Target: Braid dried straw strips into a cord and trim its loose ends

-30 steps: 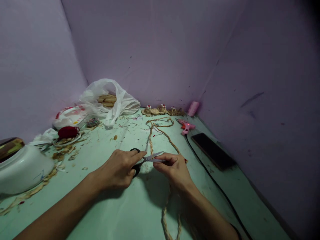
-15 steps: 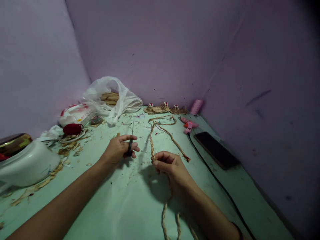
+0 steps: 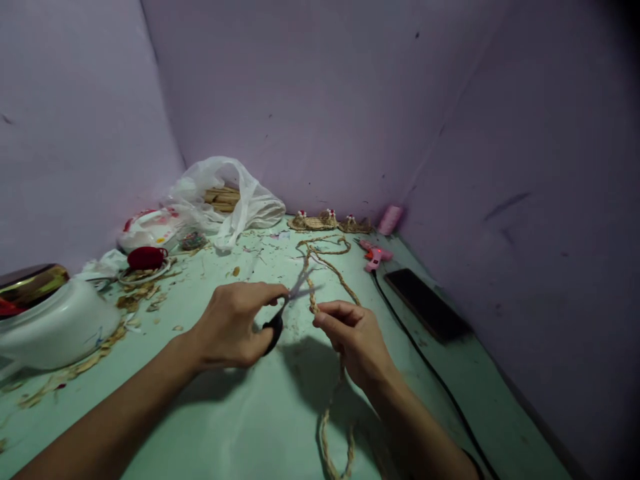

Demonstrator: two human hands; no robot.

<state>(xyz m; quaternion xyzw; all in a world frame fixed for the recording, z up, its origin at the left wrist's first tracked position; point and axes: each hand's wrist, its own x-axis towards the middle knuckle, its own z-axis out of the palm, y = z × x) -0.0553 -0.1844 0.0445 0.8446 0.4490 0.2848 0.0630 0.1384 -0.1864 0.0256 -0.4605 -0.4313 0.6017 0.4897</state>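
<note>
My left hand (image 3: 240, 323) has its fingers in the black handles of a pair of scissors (image 3: 274, 327). The scissor blades are parted and point toward a braided straw cord, close to it; whether they touch it I cannot tell. My right hand (image 3: 353, 333) pinches the braided cord (image 3: 311, 283) between thumb and fingertips. From there the cord runs away across the table into a loop at the back, and its other length hangs down toward the near edge.
A pink glue gun (image 3: 375, 255) with a black cable and a dark phone (image 3: 425, 303) lie at right. Woven straw pieces (image 3: 320, 223) and a pink spool (image 3: 390, 219) stand by the wall. At left are a plastic bag (image 3: 245, 200), red yarn (image 3: 147, 258), a white pot (image 3: 60, 327) and straw scraps.
My left hand has turned the scissors from pointing away to pointing at the cord, and the blades have parted. My right hand keeps its pinch on the cord, shifted slightly right.
</note>
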